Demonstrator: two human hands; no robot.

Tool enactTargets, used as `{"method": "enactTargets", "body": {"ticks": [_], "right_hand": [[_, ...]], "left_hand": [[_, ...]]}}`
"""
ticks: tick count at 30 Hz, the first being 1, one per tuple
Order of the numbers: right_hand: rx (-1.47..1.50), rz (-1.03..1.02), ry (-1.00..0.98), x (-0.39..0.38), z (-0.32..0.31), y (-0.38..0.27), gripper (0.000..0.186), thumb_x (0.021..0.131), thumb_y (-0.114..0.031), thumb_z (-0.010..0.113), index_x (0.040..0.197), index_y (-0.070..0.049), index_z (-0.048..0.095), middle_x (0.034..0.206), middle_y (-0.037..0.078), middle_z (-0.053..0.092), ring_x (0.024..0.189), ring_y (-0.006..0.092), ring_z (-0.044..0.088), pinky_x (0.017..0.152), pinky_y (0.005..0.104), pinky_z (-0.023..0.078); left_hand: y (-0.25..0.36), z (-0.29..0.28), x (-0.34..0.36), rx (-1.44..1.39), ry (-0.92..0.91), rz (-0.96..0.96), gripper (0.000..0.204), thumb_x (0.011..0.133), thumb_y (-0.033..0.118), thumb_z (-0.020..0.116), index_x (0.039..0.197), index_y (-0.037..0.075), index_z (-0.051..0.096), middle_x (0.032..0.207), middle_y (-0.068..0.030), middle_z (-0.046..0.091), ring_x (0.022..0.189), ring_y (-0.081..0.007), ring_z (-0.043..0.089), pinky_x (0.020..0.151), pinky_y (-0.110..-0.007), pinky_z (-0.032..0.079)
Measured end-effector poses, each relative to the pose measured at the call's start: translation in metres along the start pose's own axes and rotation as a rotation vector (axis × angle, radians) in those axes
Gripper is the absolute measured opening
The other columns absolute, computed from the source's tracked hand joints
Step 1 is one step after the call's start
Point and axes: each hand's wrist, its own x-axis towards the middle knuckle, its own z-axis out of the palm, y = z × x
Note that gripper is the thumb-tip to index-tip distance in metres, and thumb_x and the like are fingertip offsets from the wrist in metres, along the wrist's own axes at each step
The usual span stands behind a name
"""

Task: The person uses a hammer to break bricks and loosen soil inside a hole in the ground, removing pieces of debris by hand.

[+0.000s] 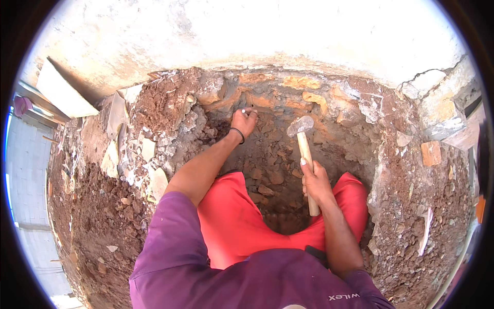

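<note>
My right hand [316,181] is wrapped round the pale wooden handle of a hammer [304,147]. The hammer's grey metal head points away from me, over the pit. My left hand [244,123], with a dark band at its wrist, reaches to the exposed brickwork [262,100] at the foot of the wall. Its fingers are closed against the orange bricks. What they hold, if anything, is too small to make out. Beneath both hands lies a dug pit [272,154] with broken brick pieces and loose soil in it.
A whitewashed wall [288,31] rises at the far side. Heaped brown soil [103,216] and rubble flank the pit on both sides. A pale board [64,92] leans at the far left. Broken concrete [440,110] juts out at the far right, near a brick piece [430,153].
</note>
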Motion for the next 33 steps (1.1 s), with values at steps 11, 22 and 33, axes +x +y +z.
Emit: {"method": "enactTargets", "body": {"ticks": [11, 22, 33], "right_hand": [[0.057, -0.016, 0.023, 0.003, -0.013, -0.001, 0.043, 0.101, -0.048, 0.057, 0.093, -0.007, 0.049, 0.06, -0.002, 0.047, 0.042, 0.0097, 0.046, 0.038, 0.0289, 0.039], [-0.008, -0.394, 0.185, 0.002, -0.008, 0.002, 0.029, 0.094, -0.023, 0.072, 0.094, -0.004, 0.051, 0.064, -0.001, 0.052, 0.051, 0.0067, 0.05, 0.044, 0.0257, 0.042], [0.247, -0.585, 0.363, -0.045, -0.012, -0.056, 0.025, 0.097, -0.007, 0.062, 0.115, 0.003, 0.05, 0.076, 0.004, 0.055, 0.053, 0.0087, 0.051, 0.049, 0.024, 0.043]], "left_hand": [[0.023, 0.013, -0.016, -0.131, -0.388, -0.316, 0.02, 0.095, 0.014, 0.053, 0.094, -0.003, 0.063, 0.089, -0.0149, 0.068, 0.076, -0.0251, 0.071, 0.066, -0.036, 0.059], [0.125, 0.023, -0.061, 0.578, -0.355, 0.614, 0.011, 0.093, 0.005, 0.057, 0.096, -0.004, 0.062, 0.09, -0.0199, 0.068, 0.085, -0.0359, 0.07, 0.076, -0.046, 0.056], [0.13, 0.086, -0.057, 0.635, -0.112, 0.568, 0.023, 0.084, -0.002, 0.057, 0.108, -0.004, 0.057, 0.112, -0.025, 0.058, 0.1, -0.0459, 0.063, 0.083, -0.051, 0.054]]}}
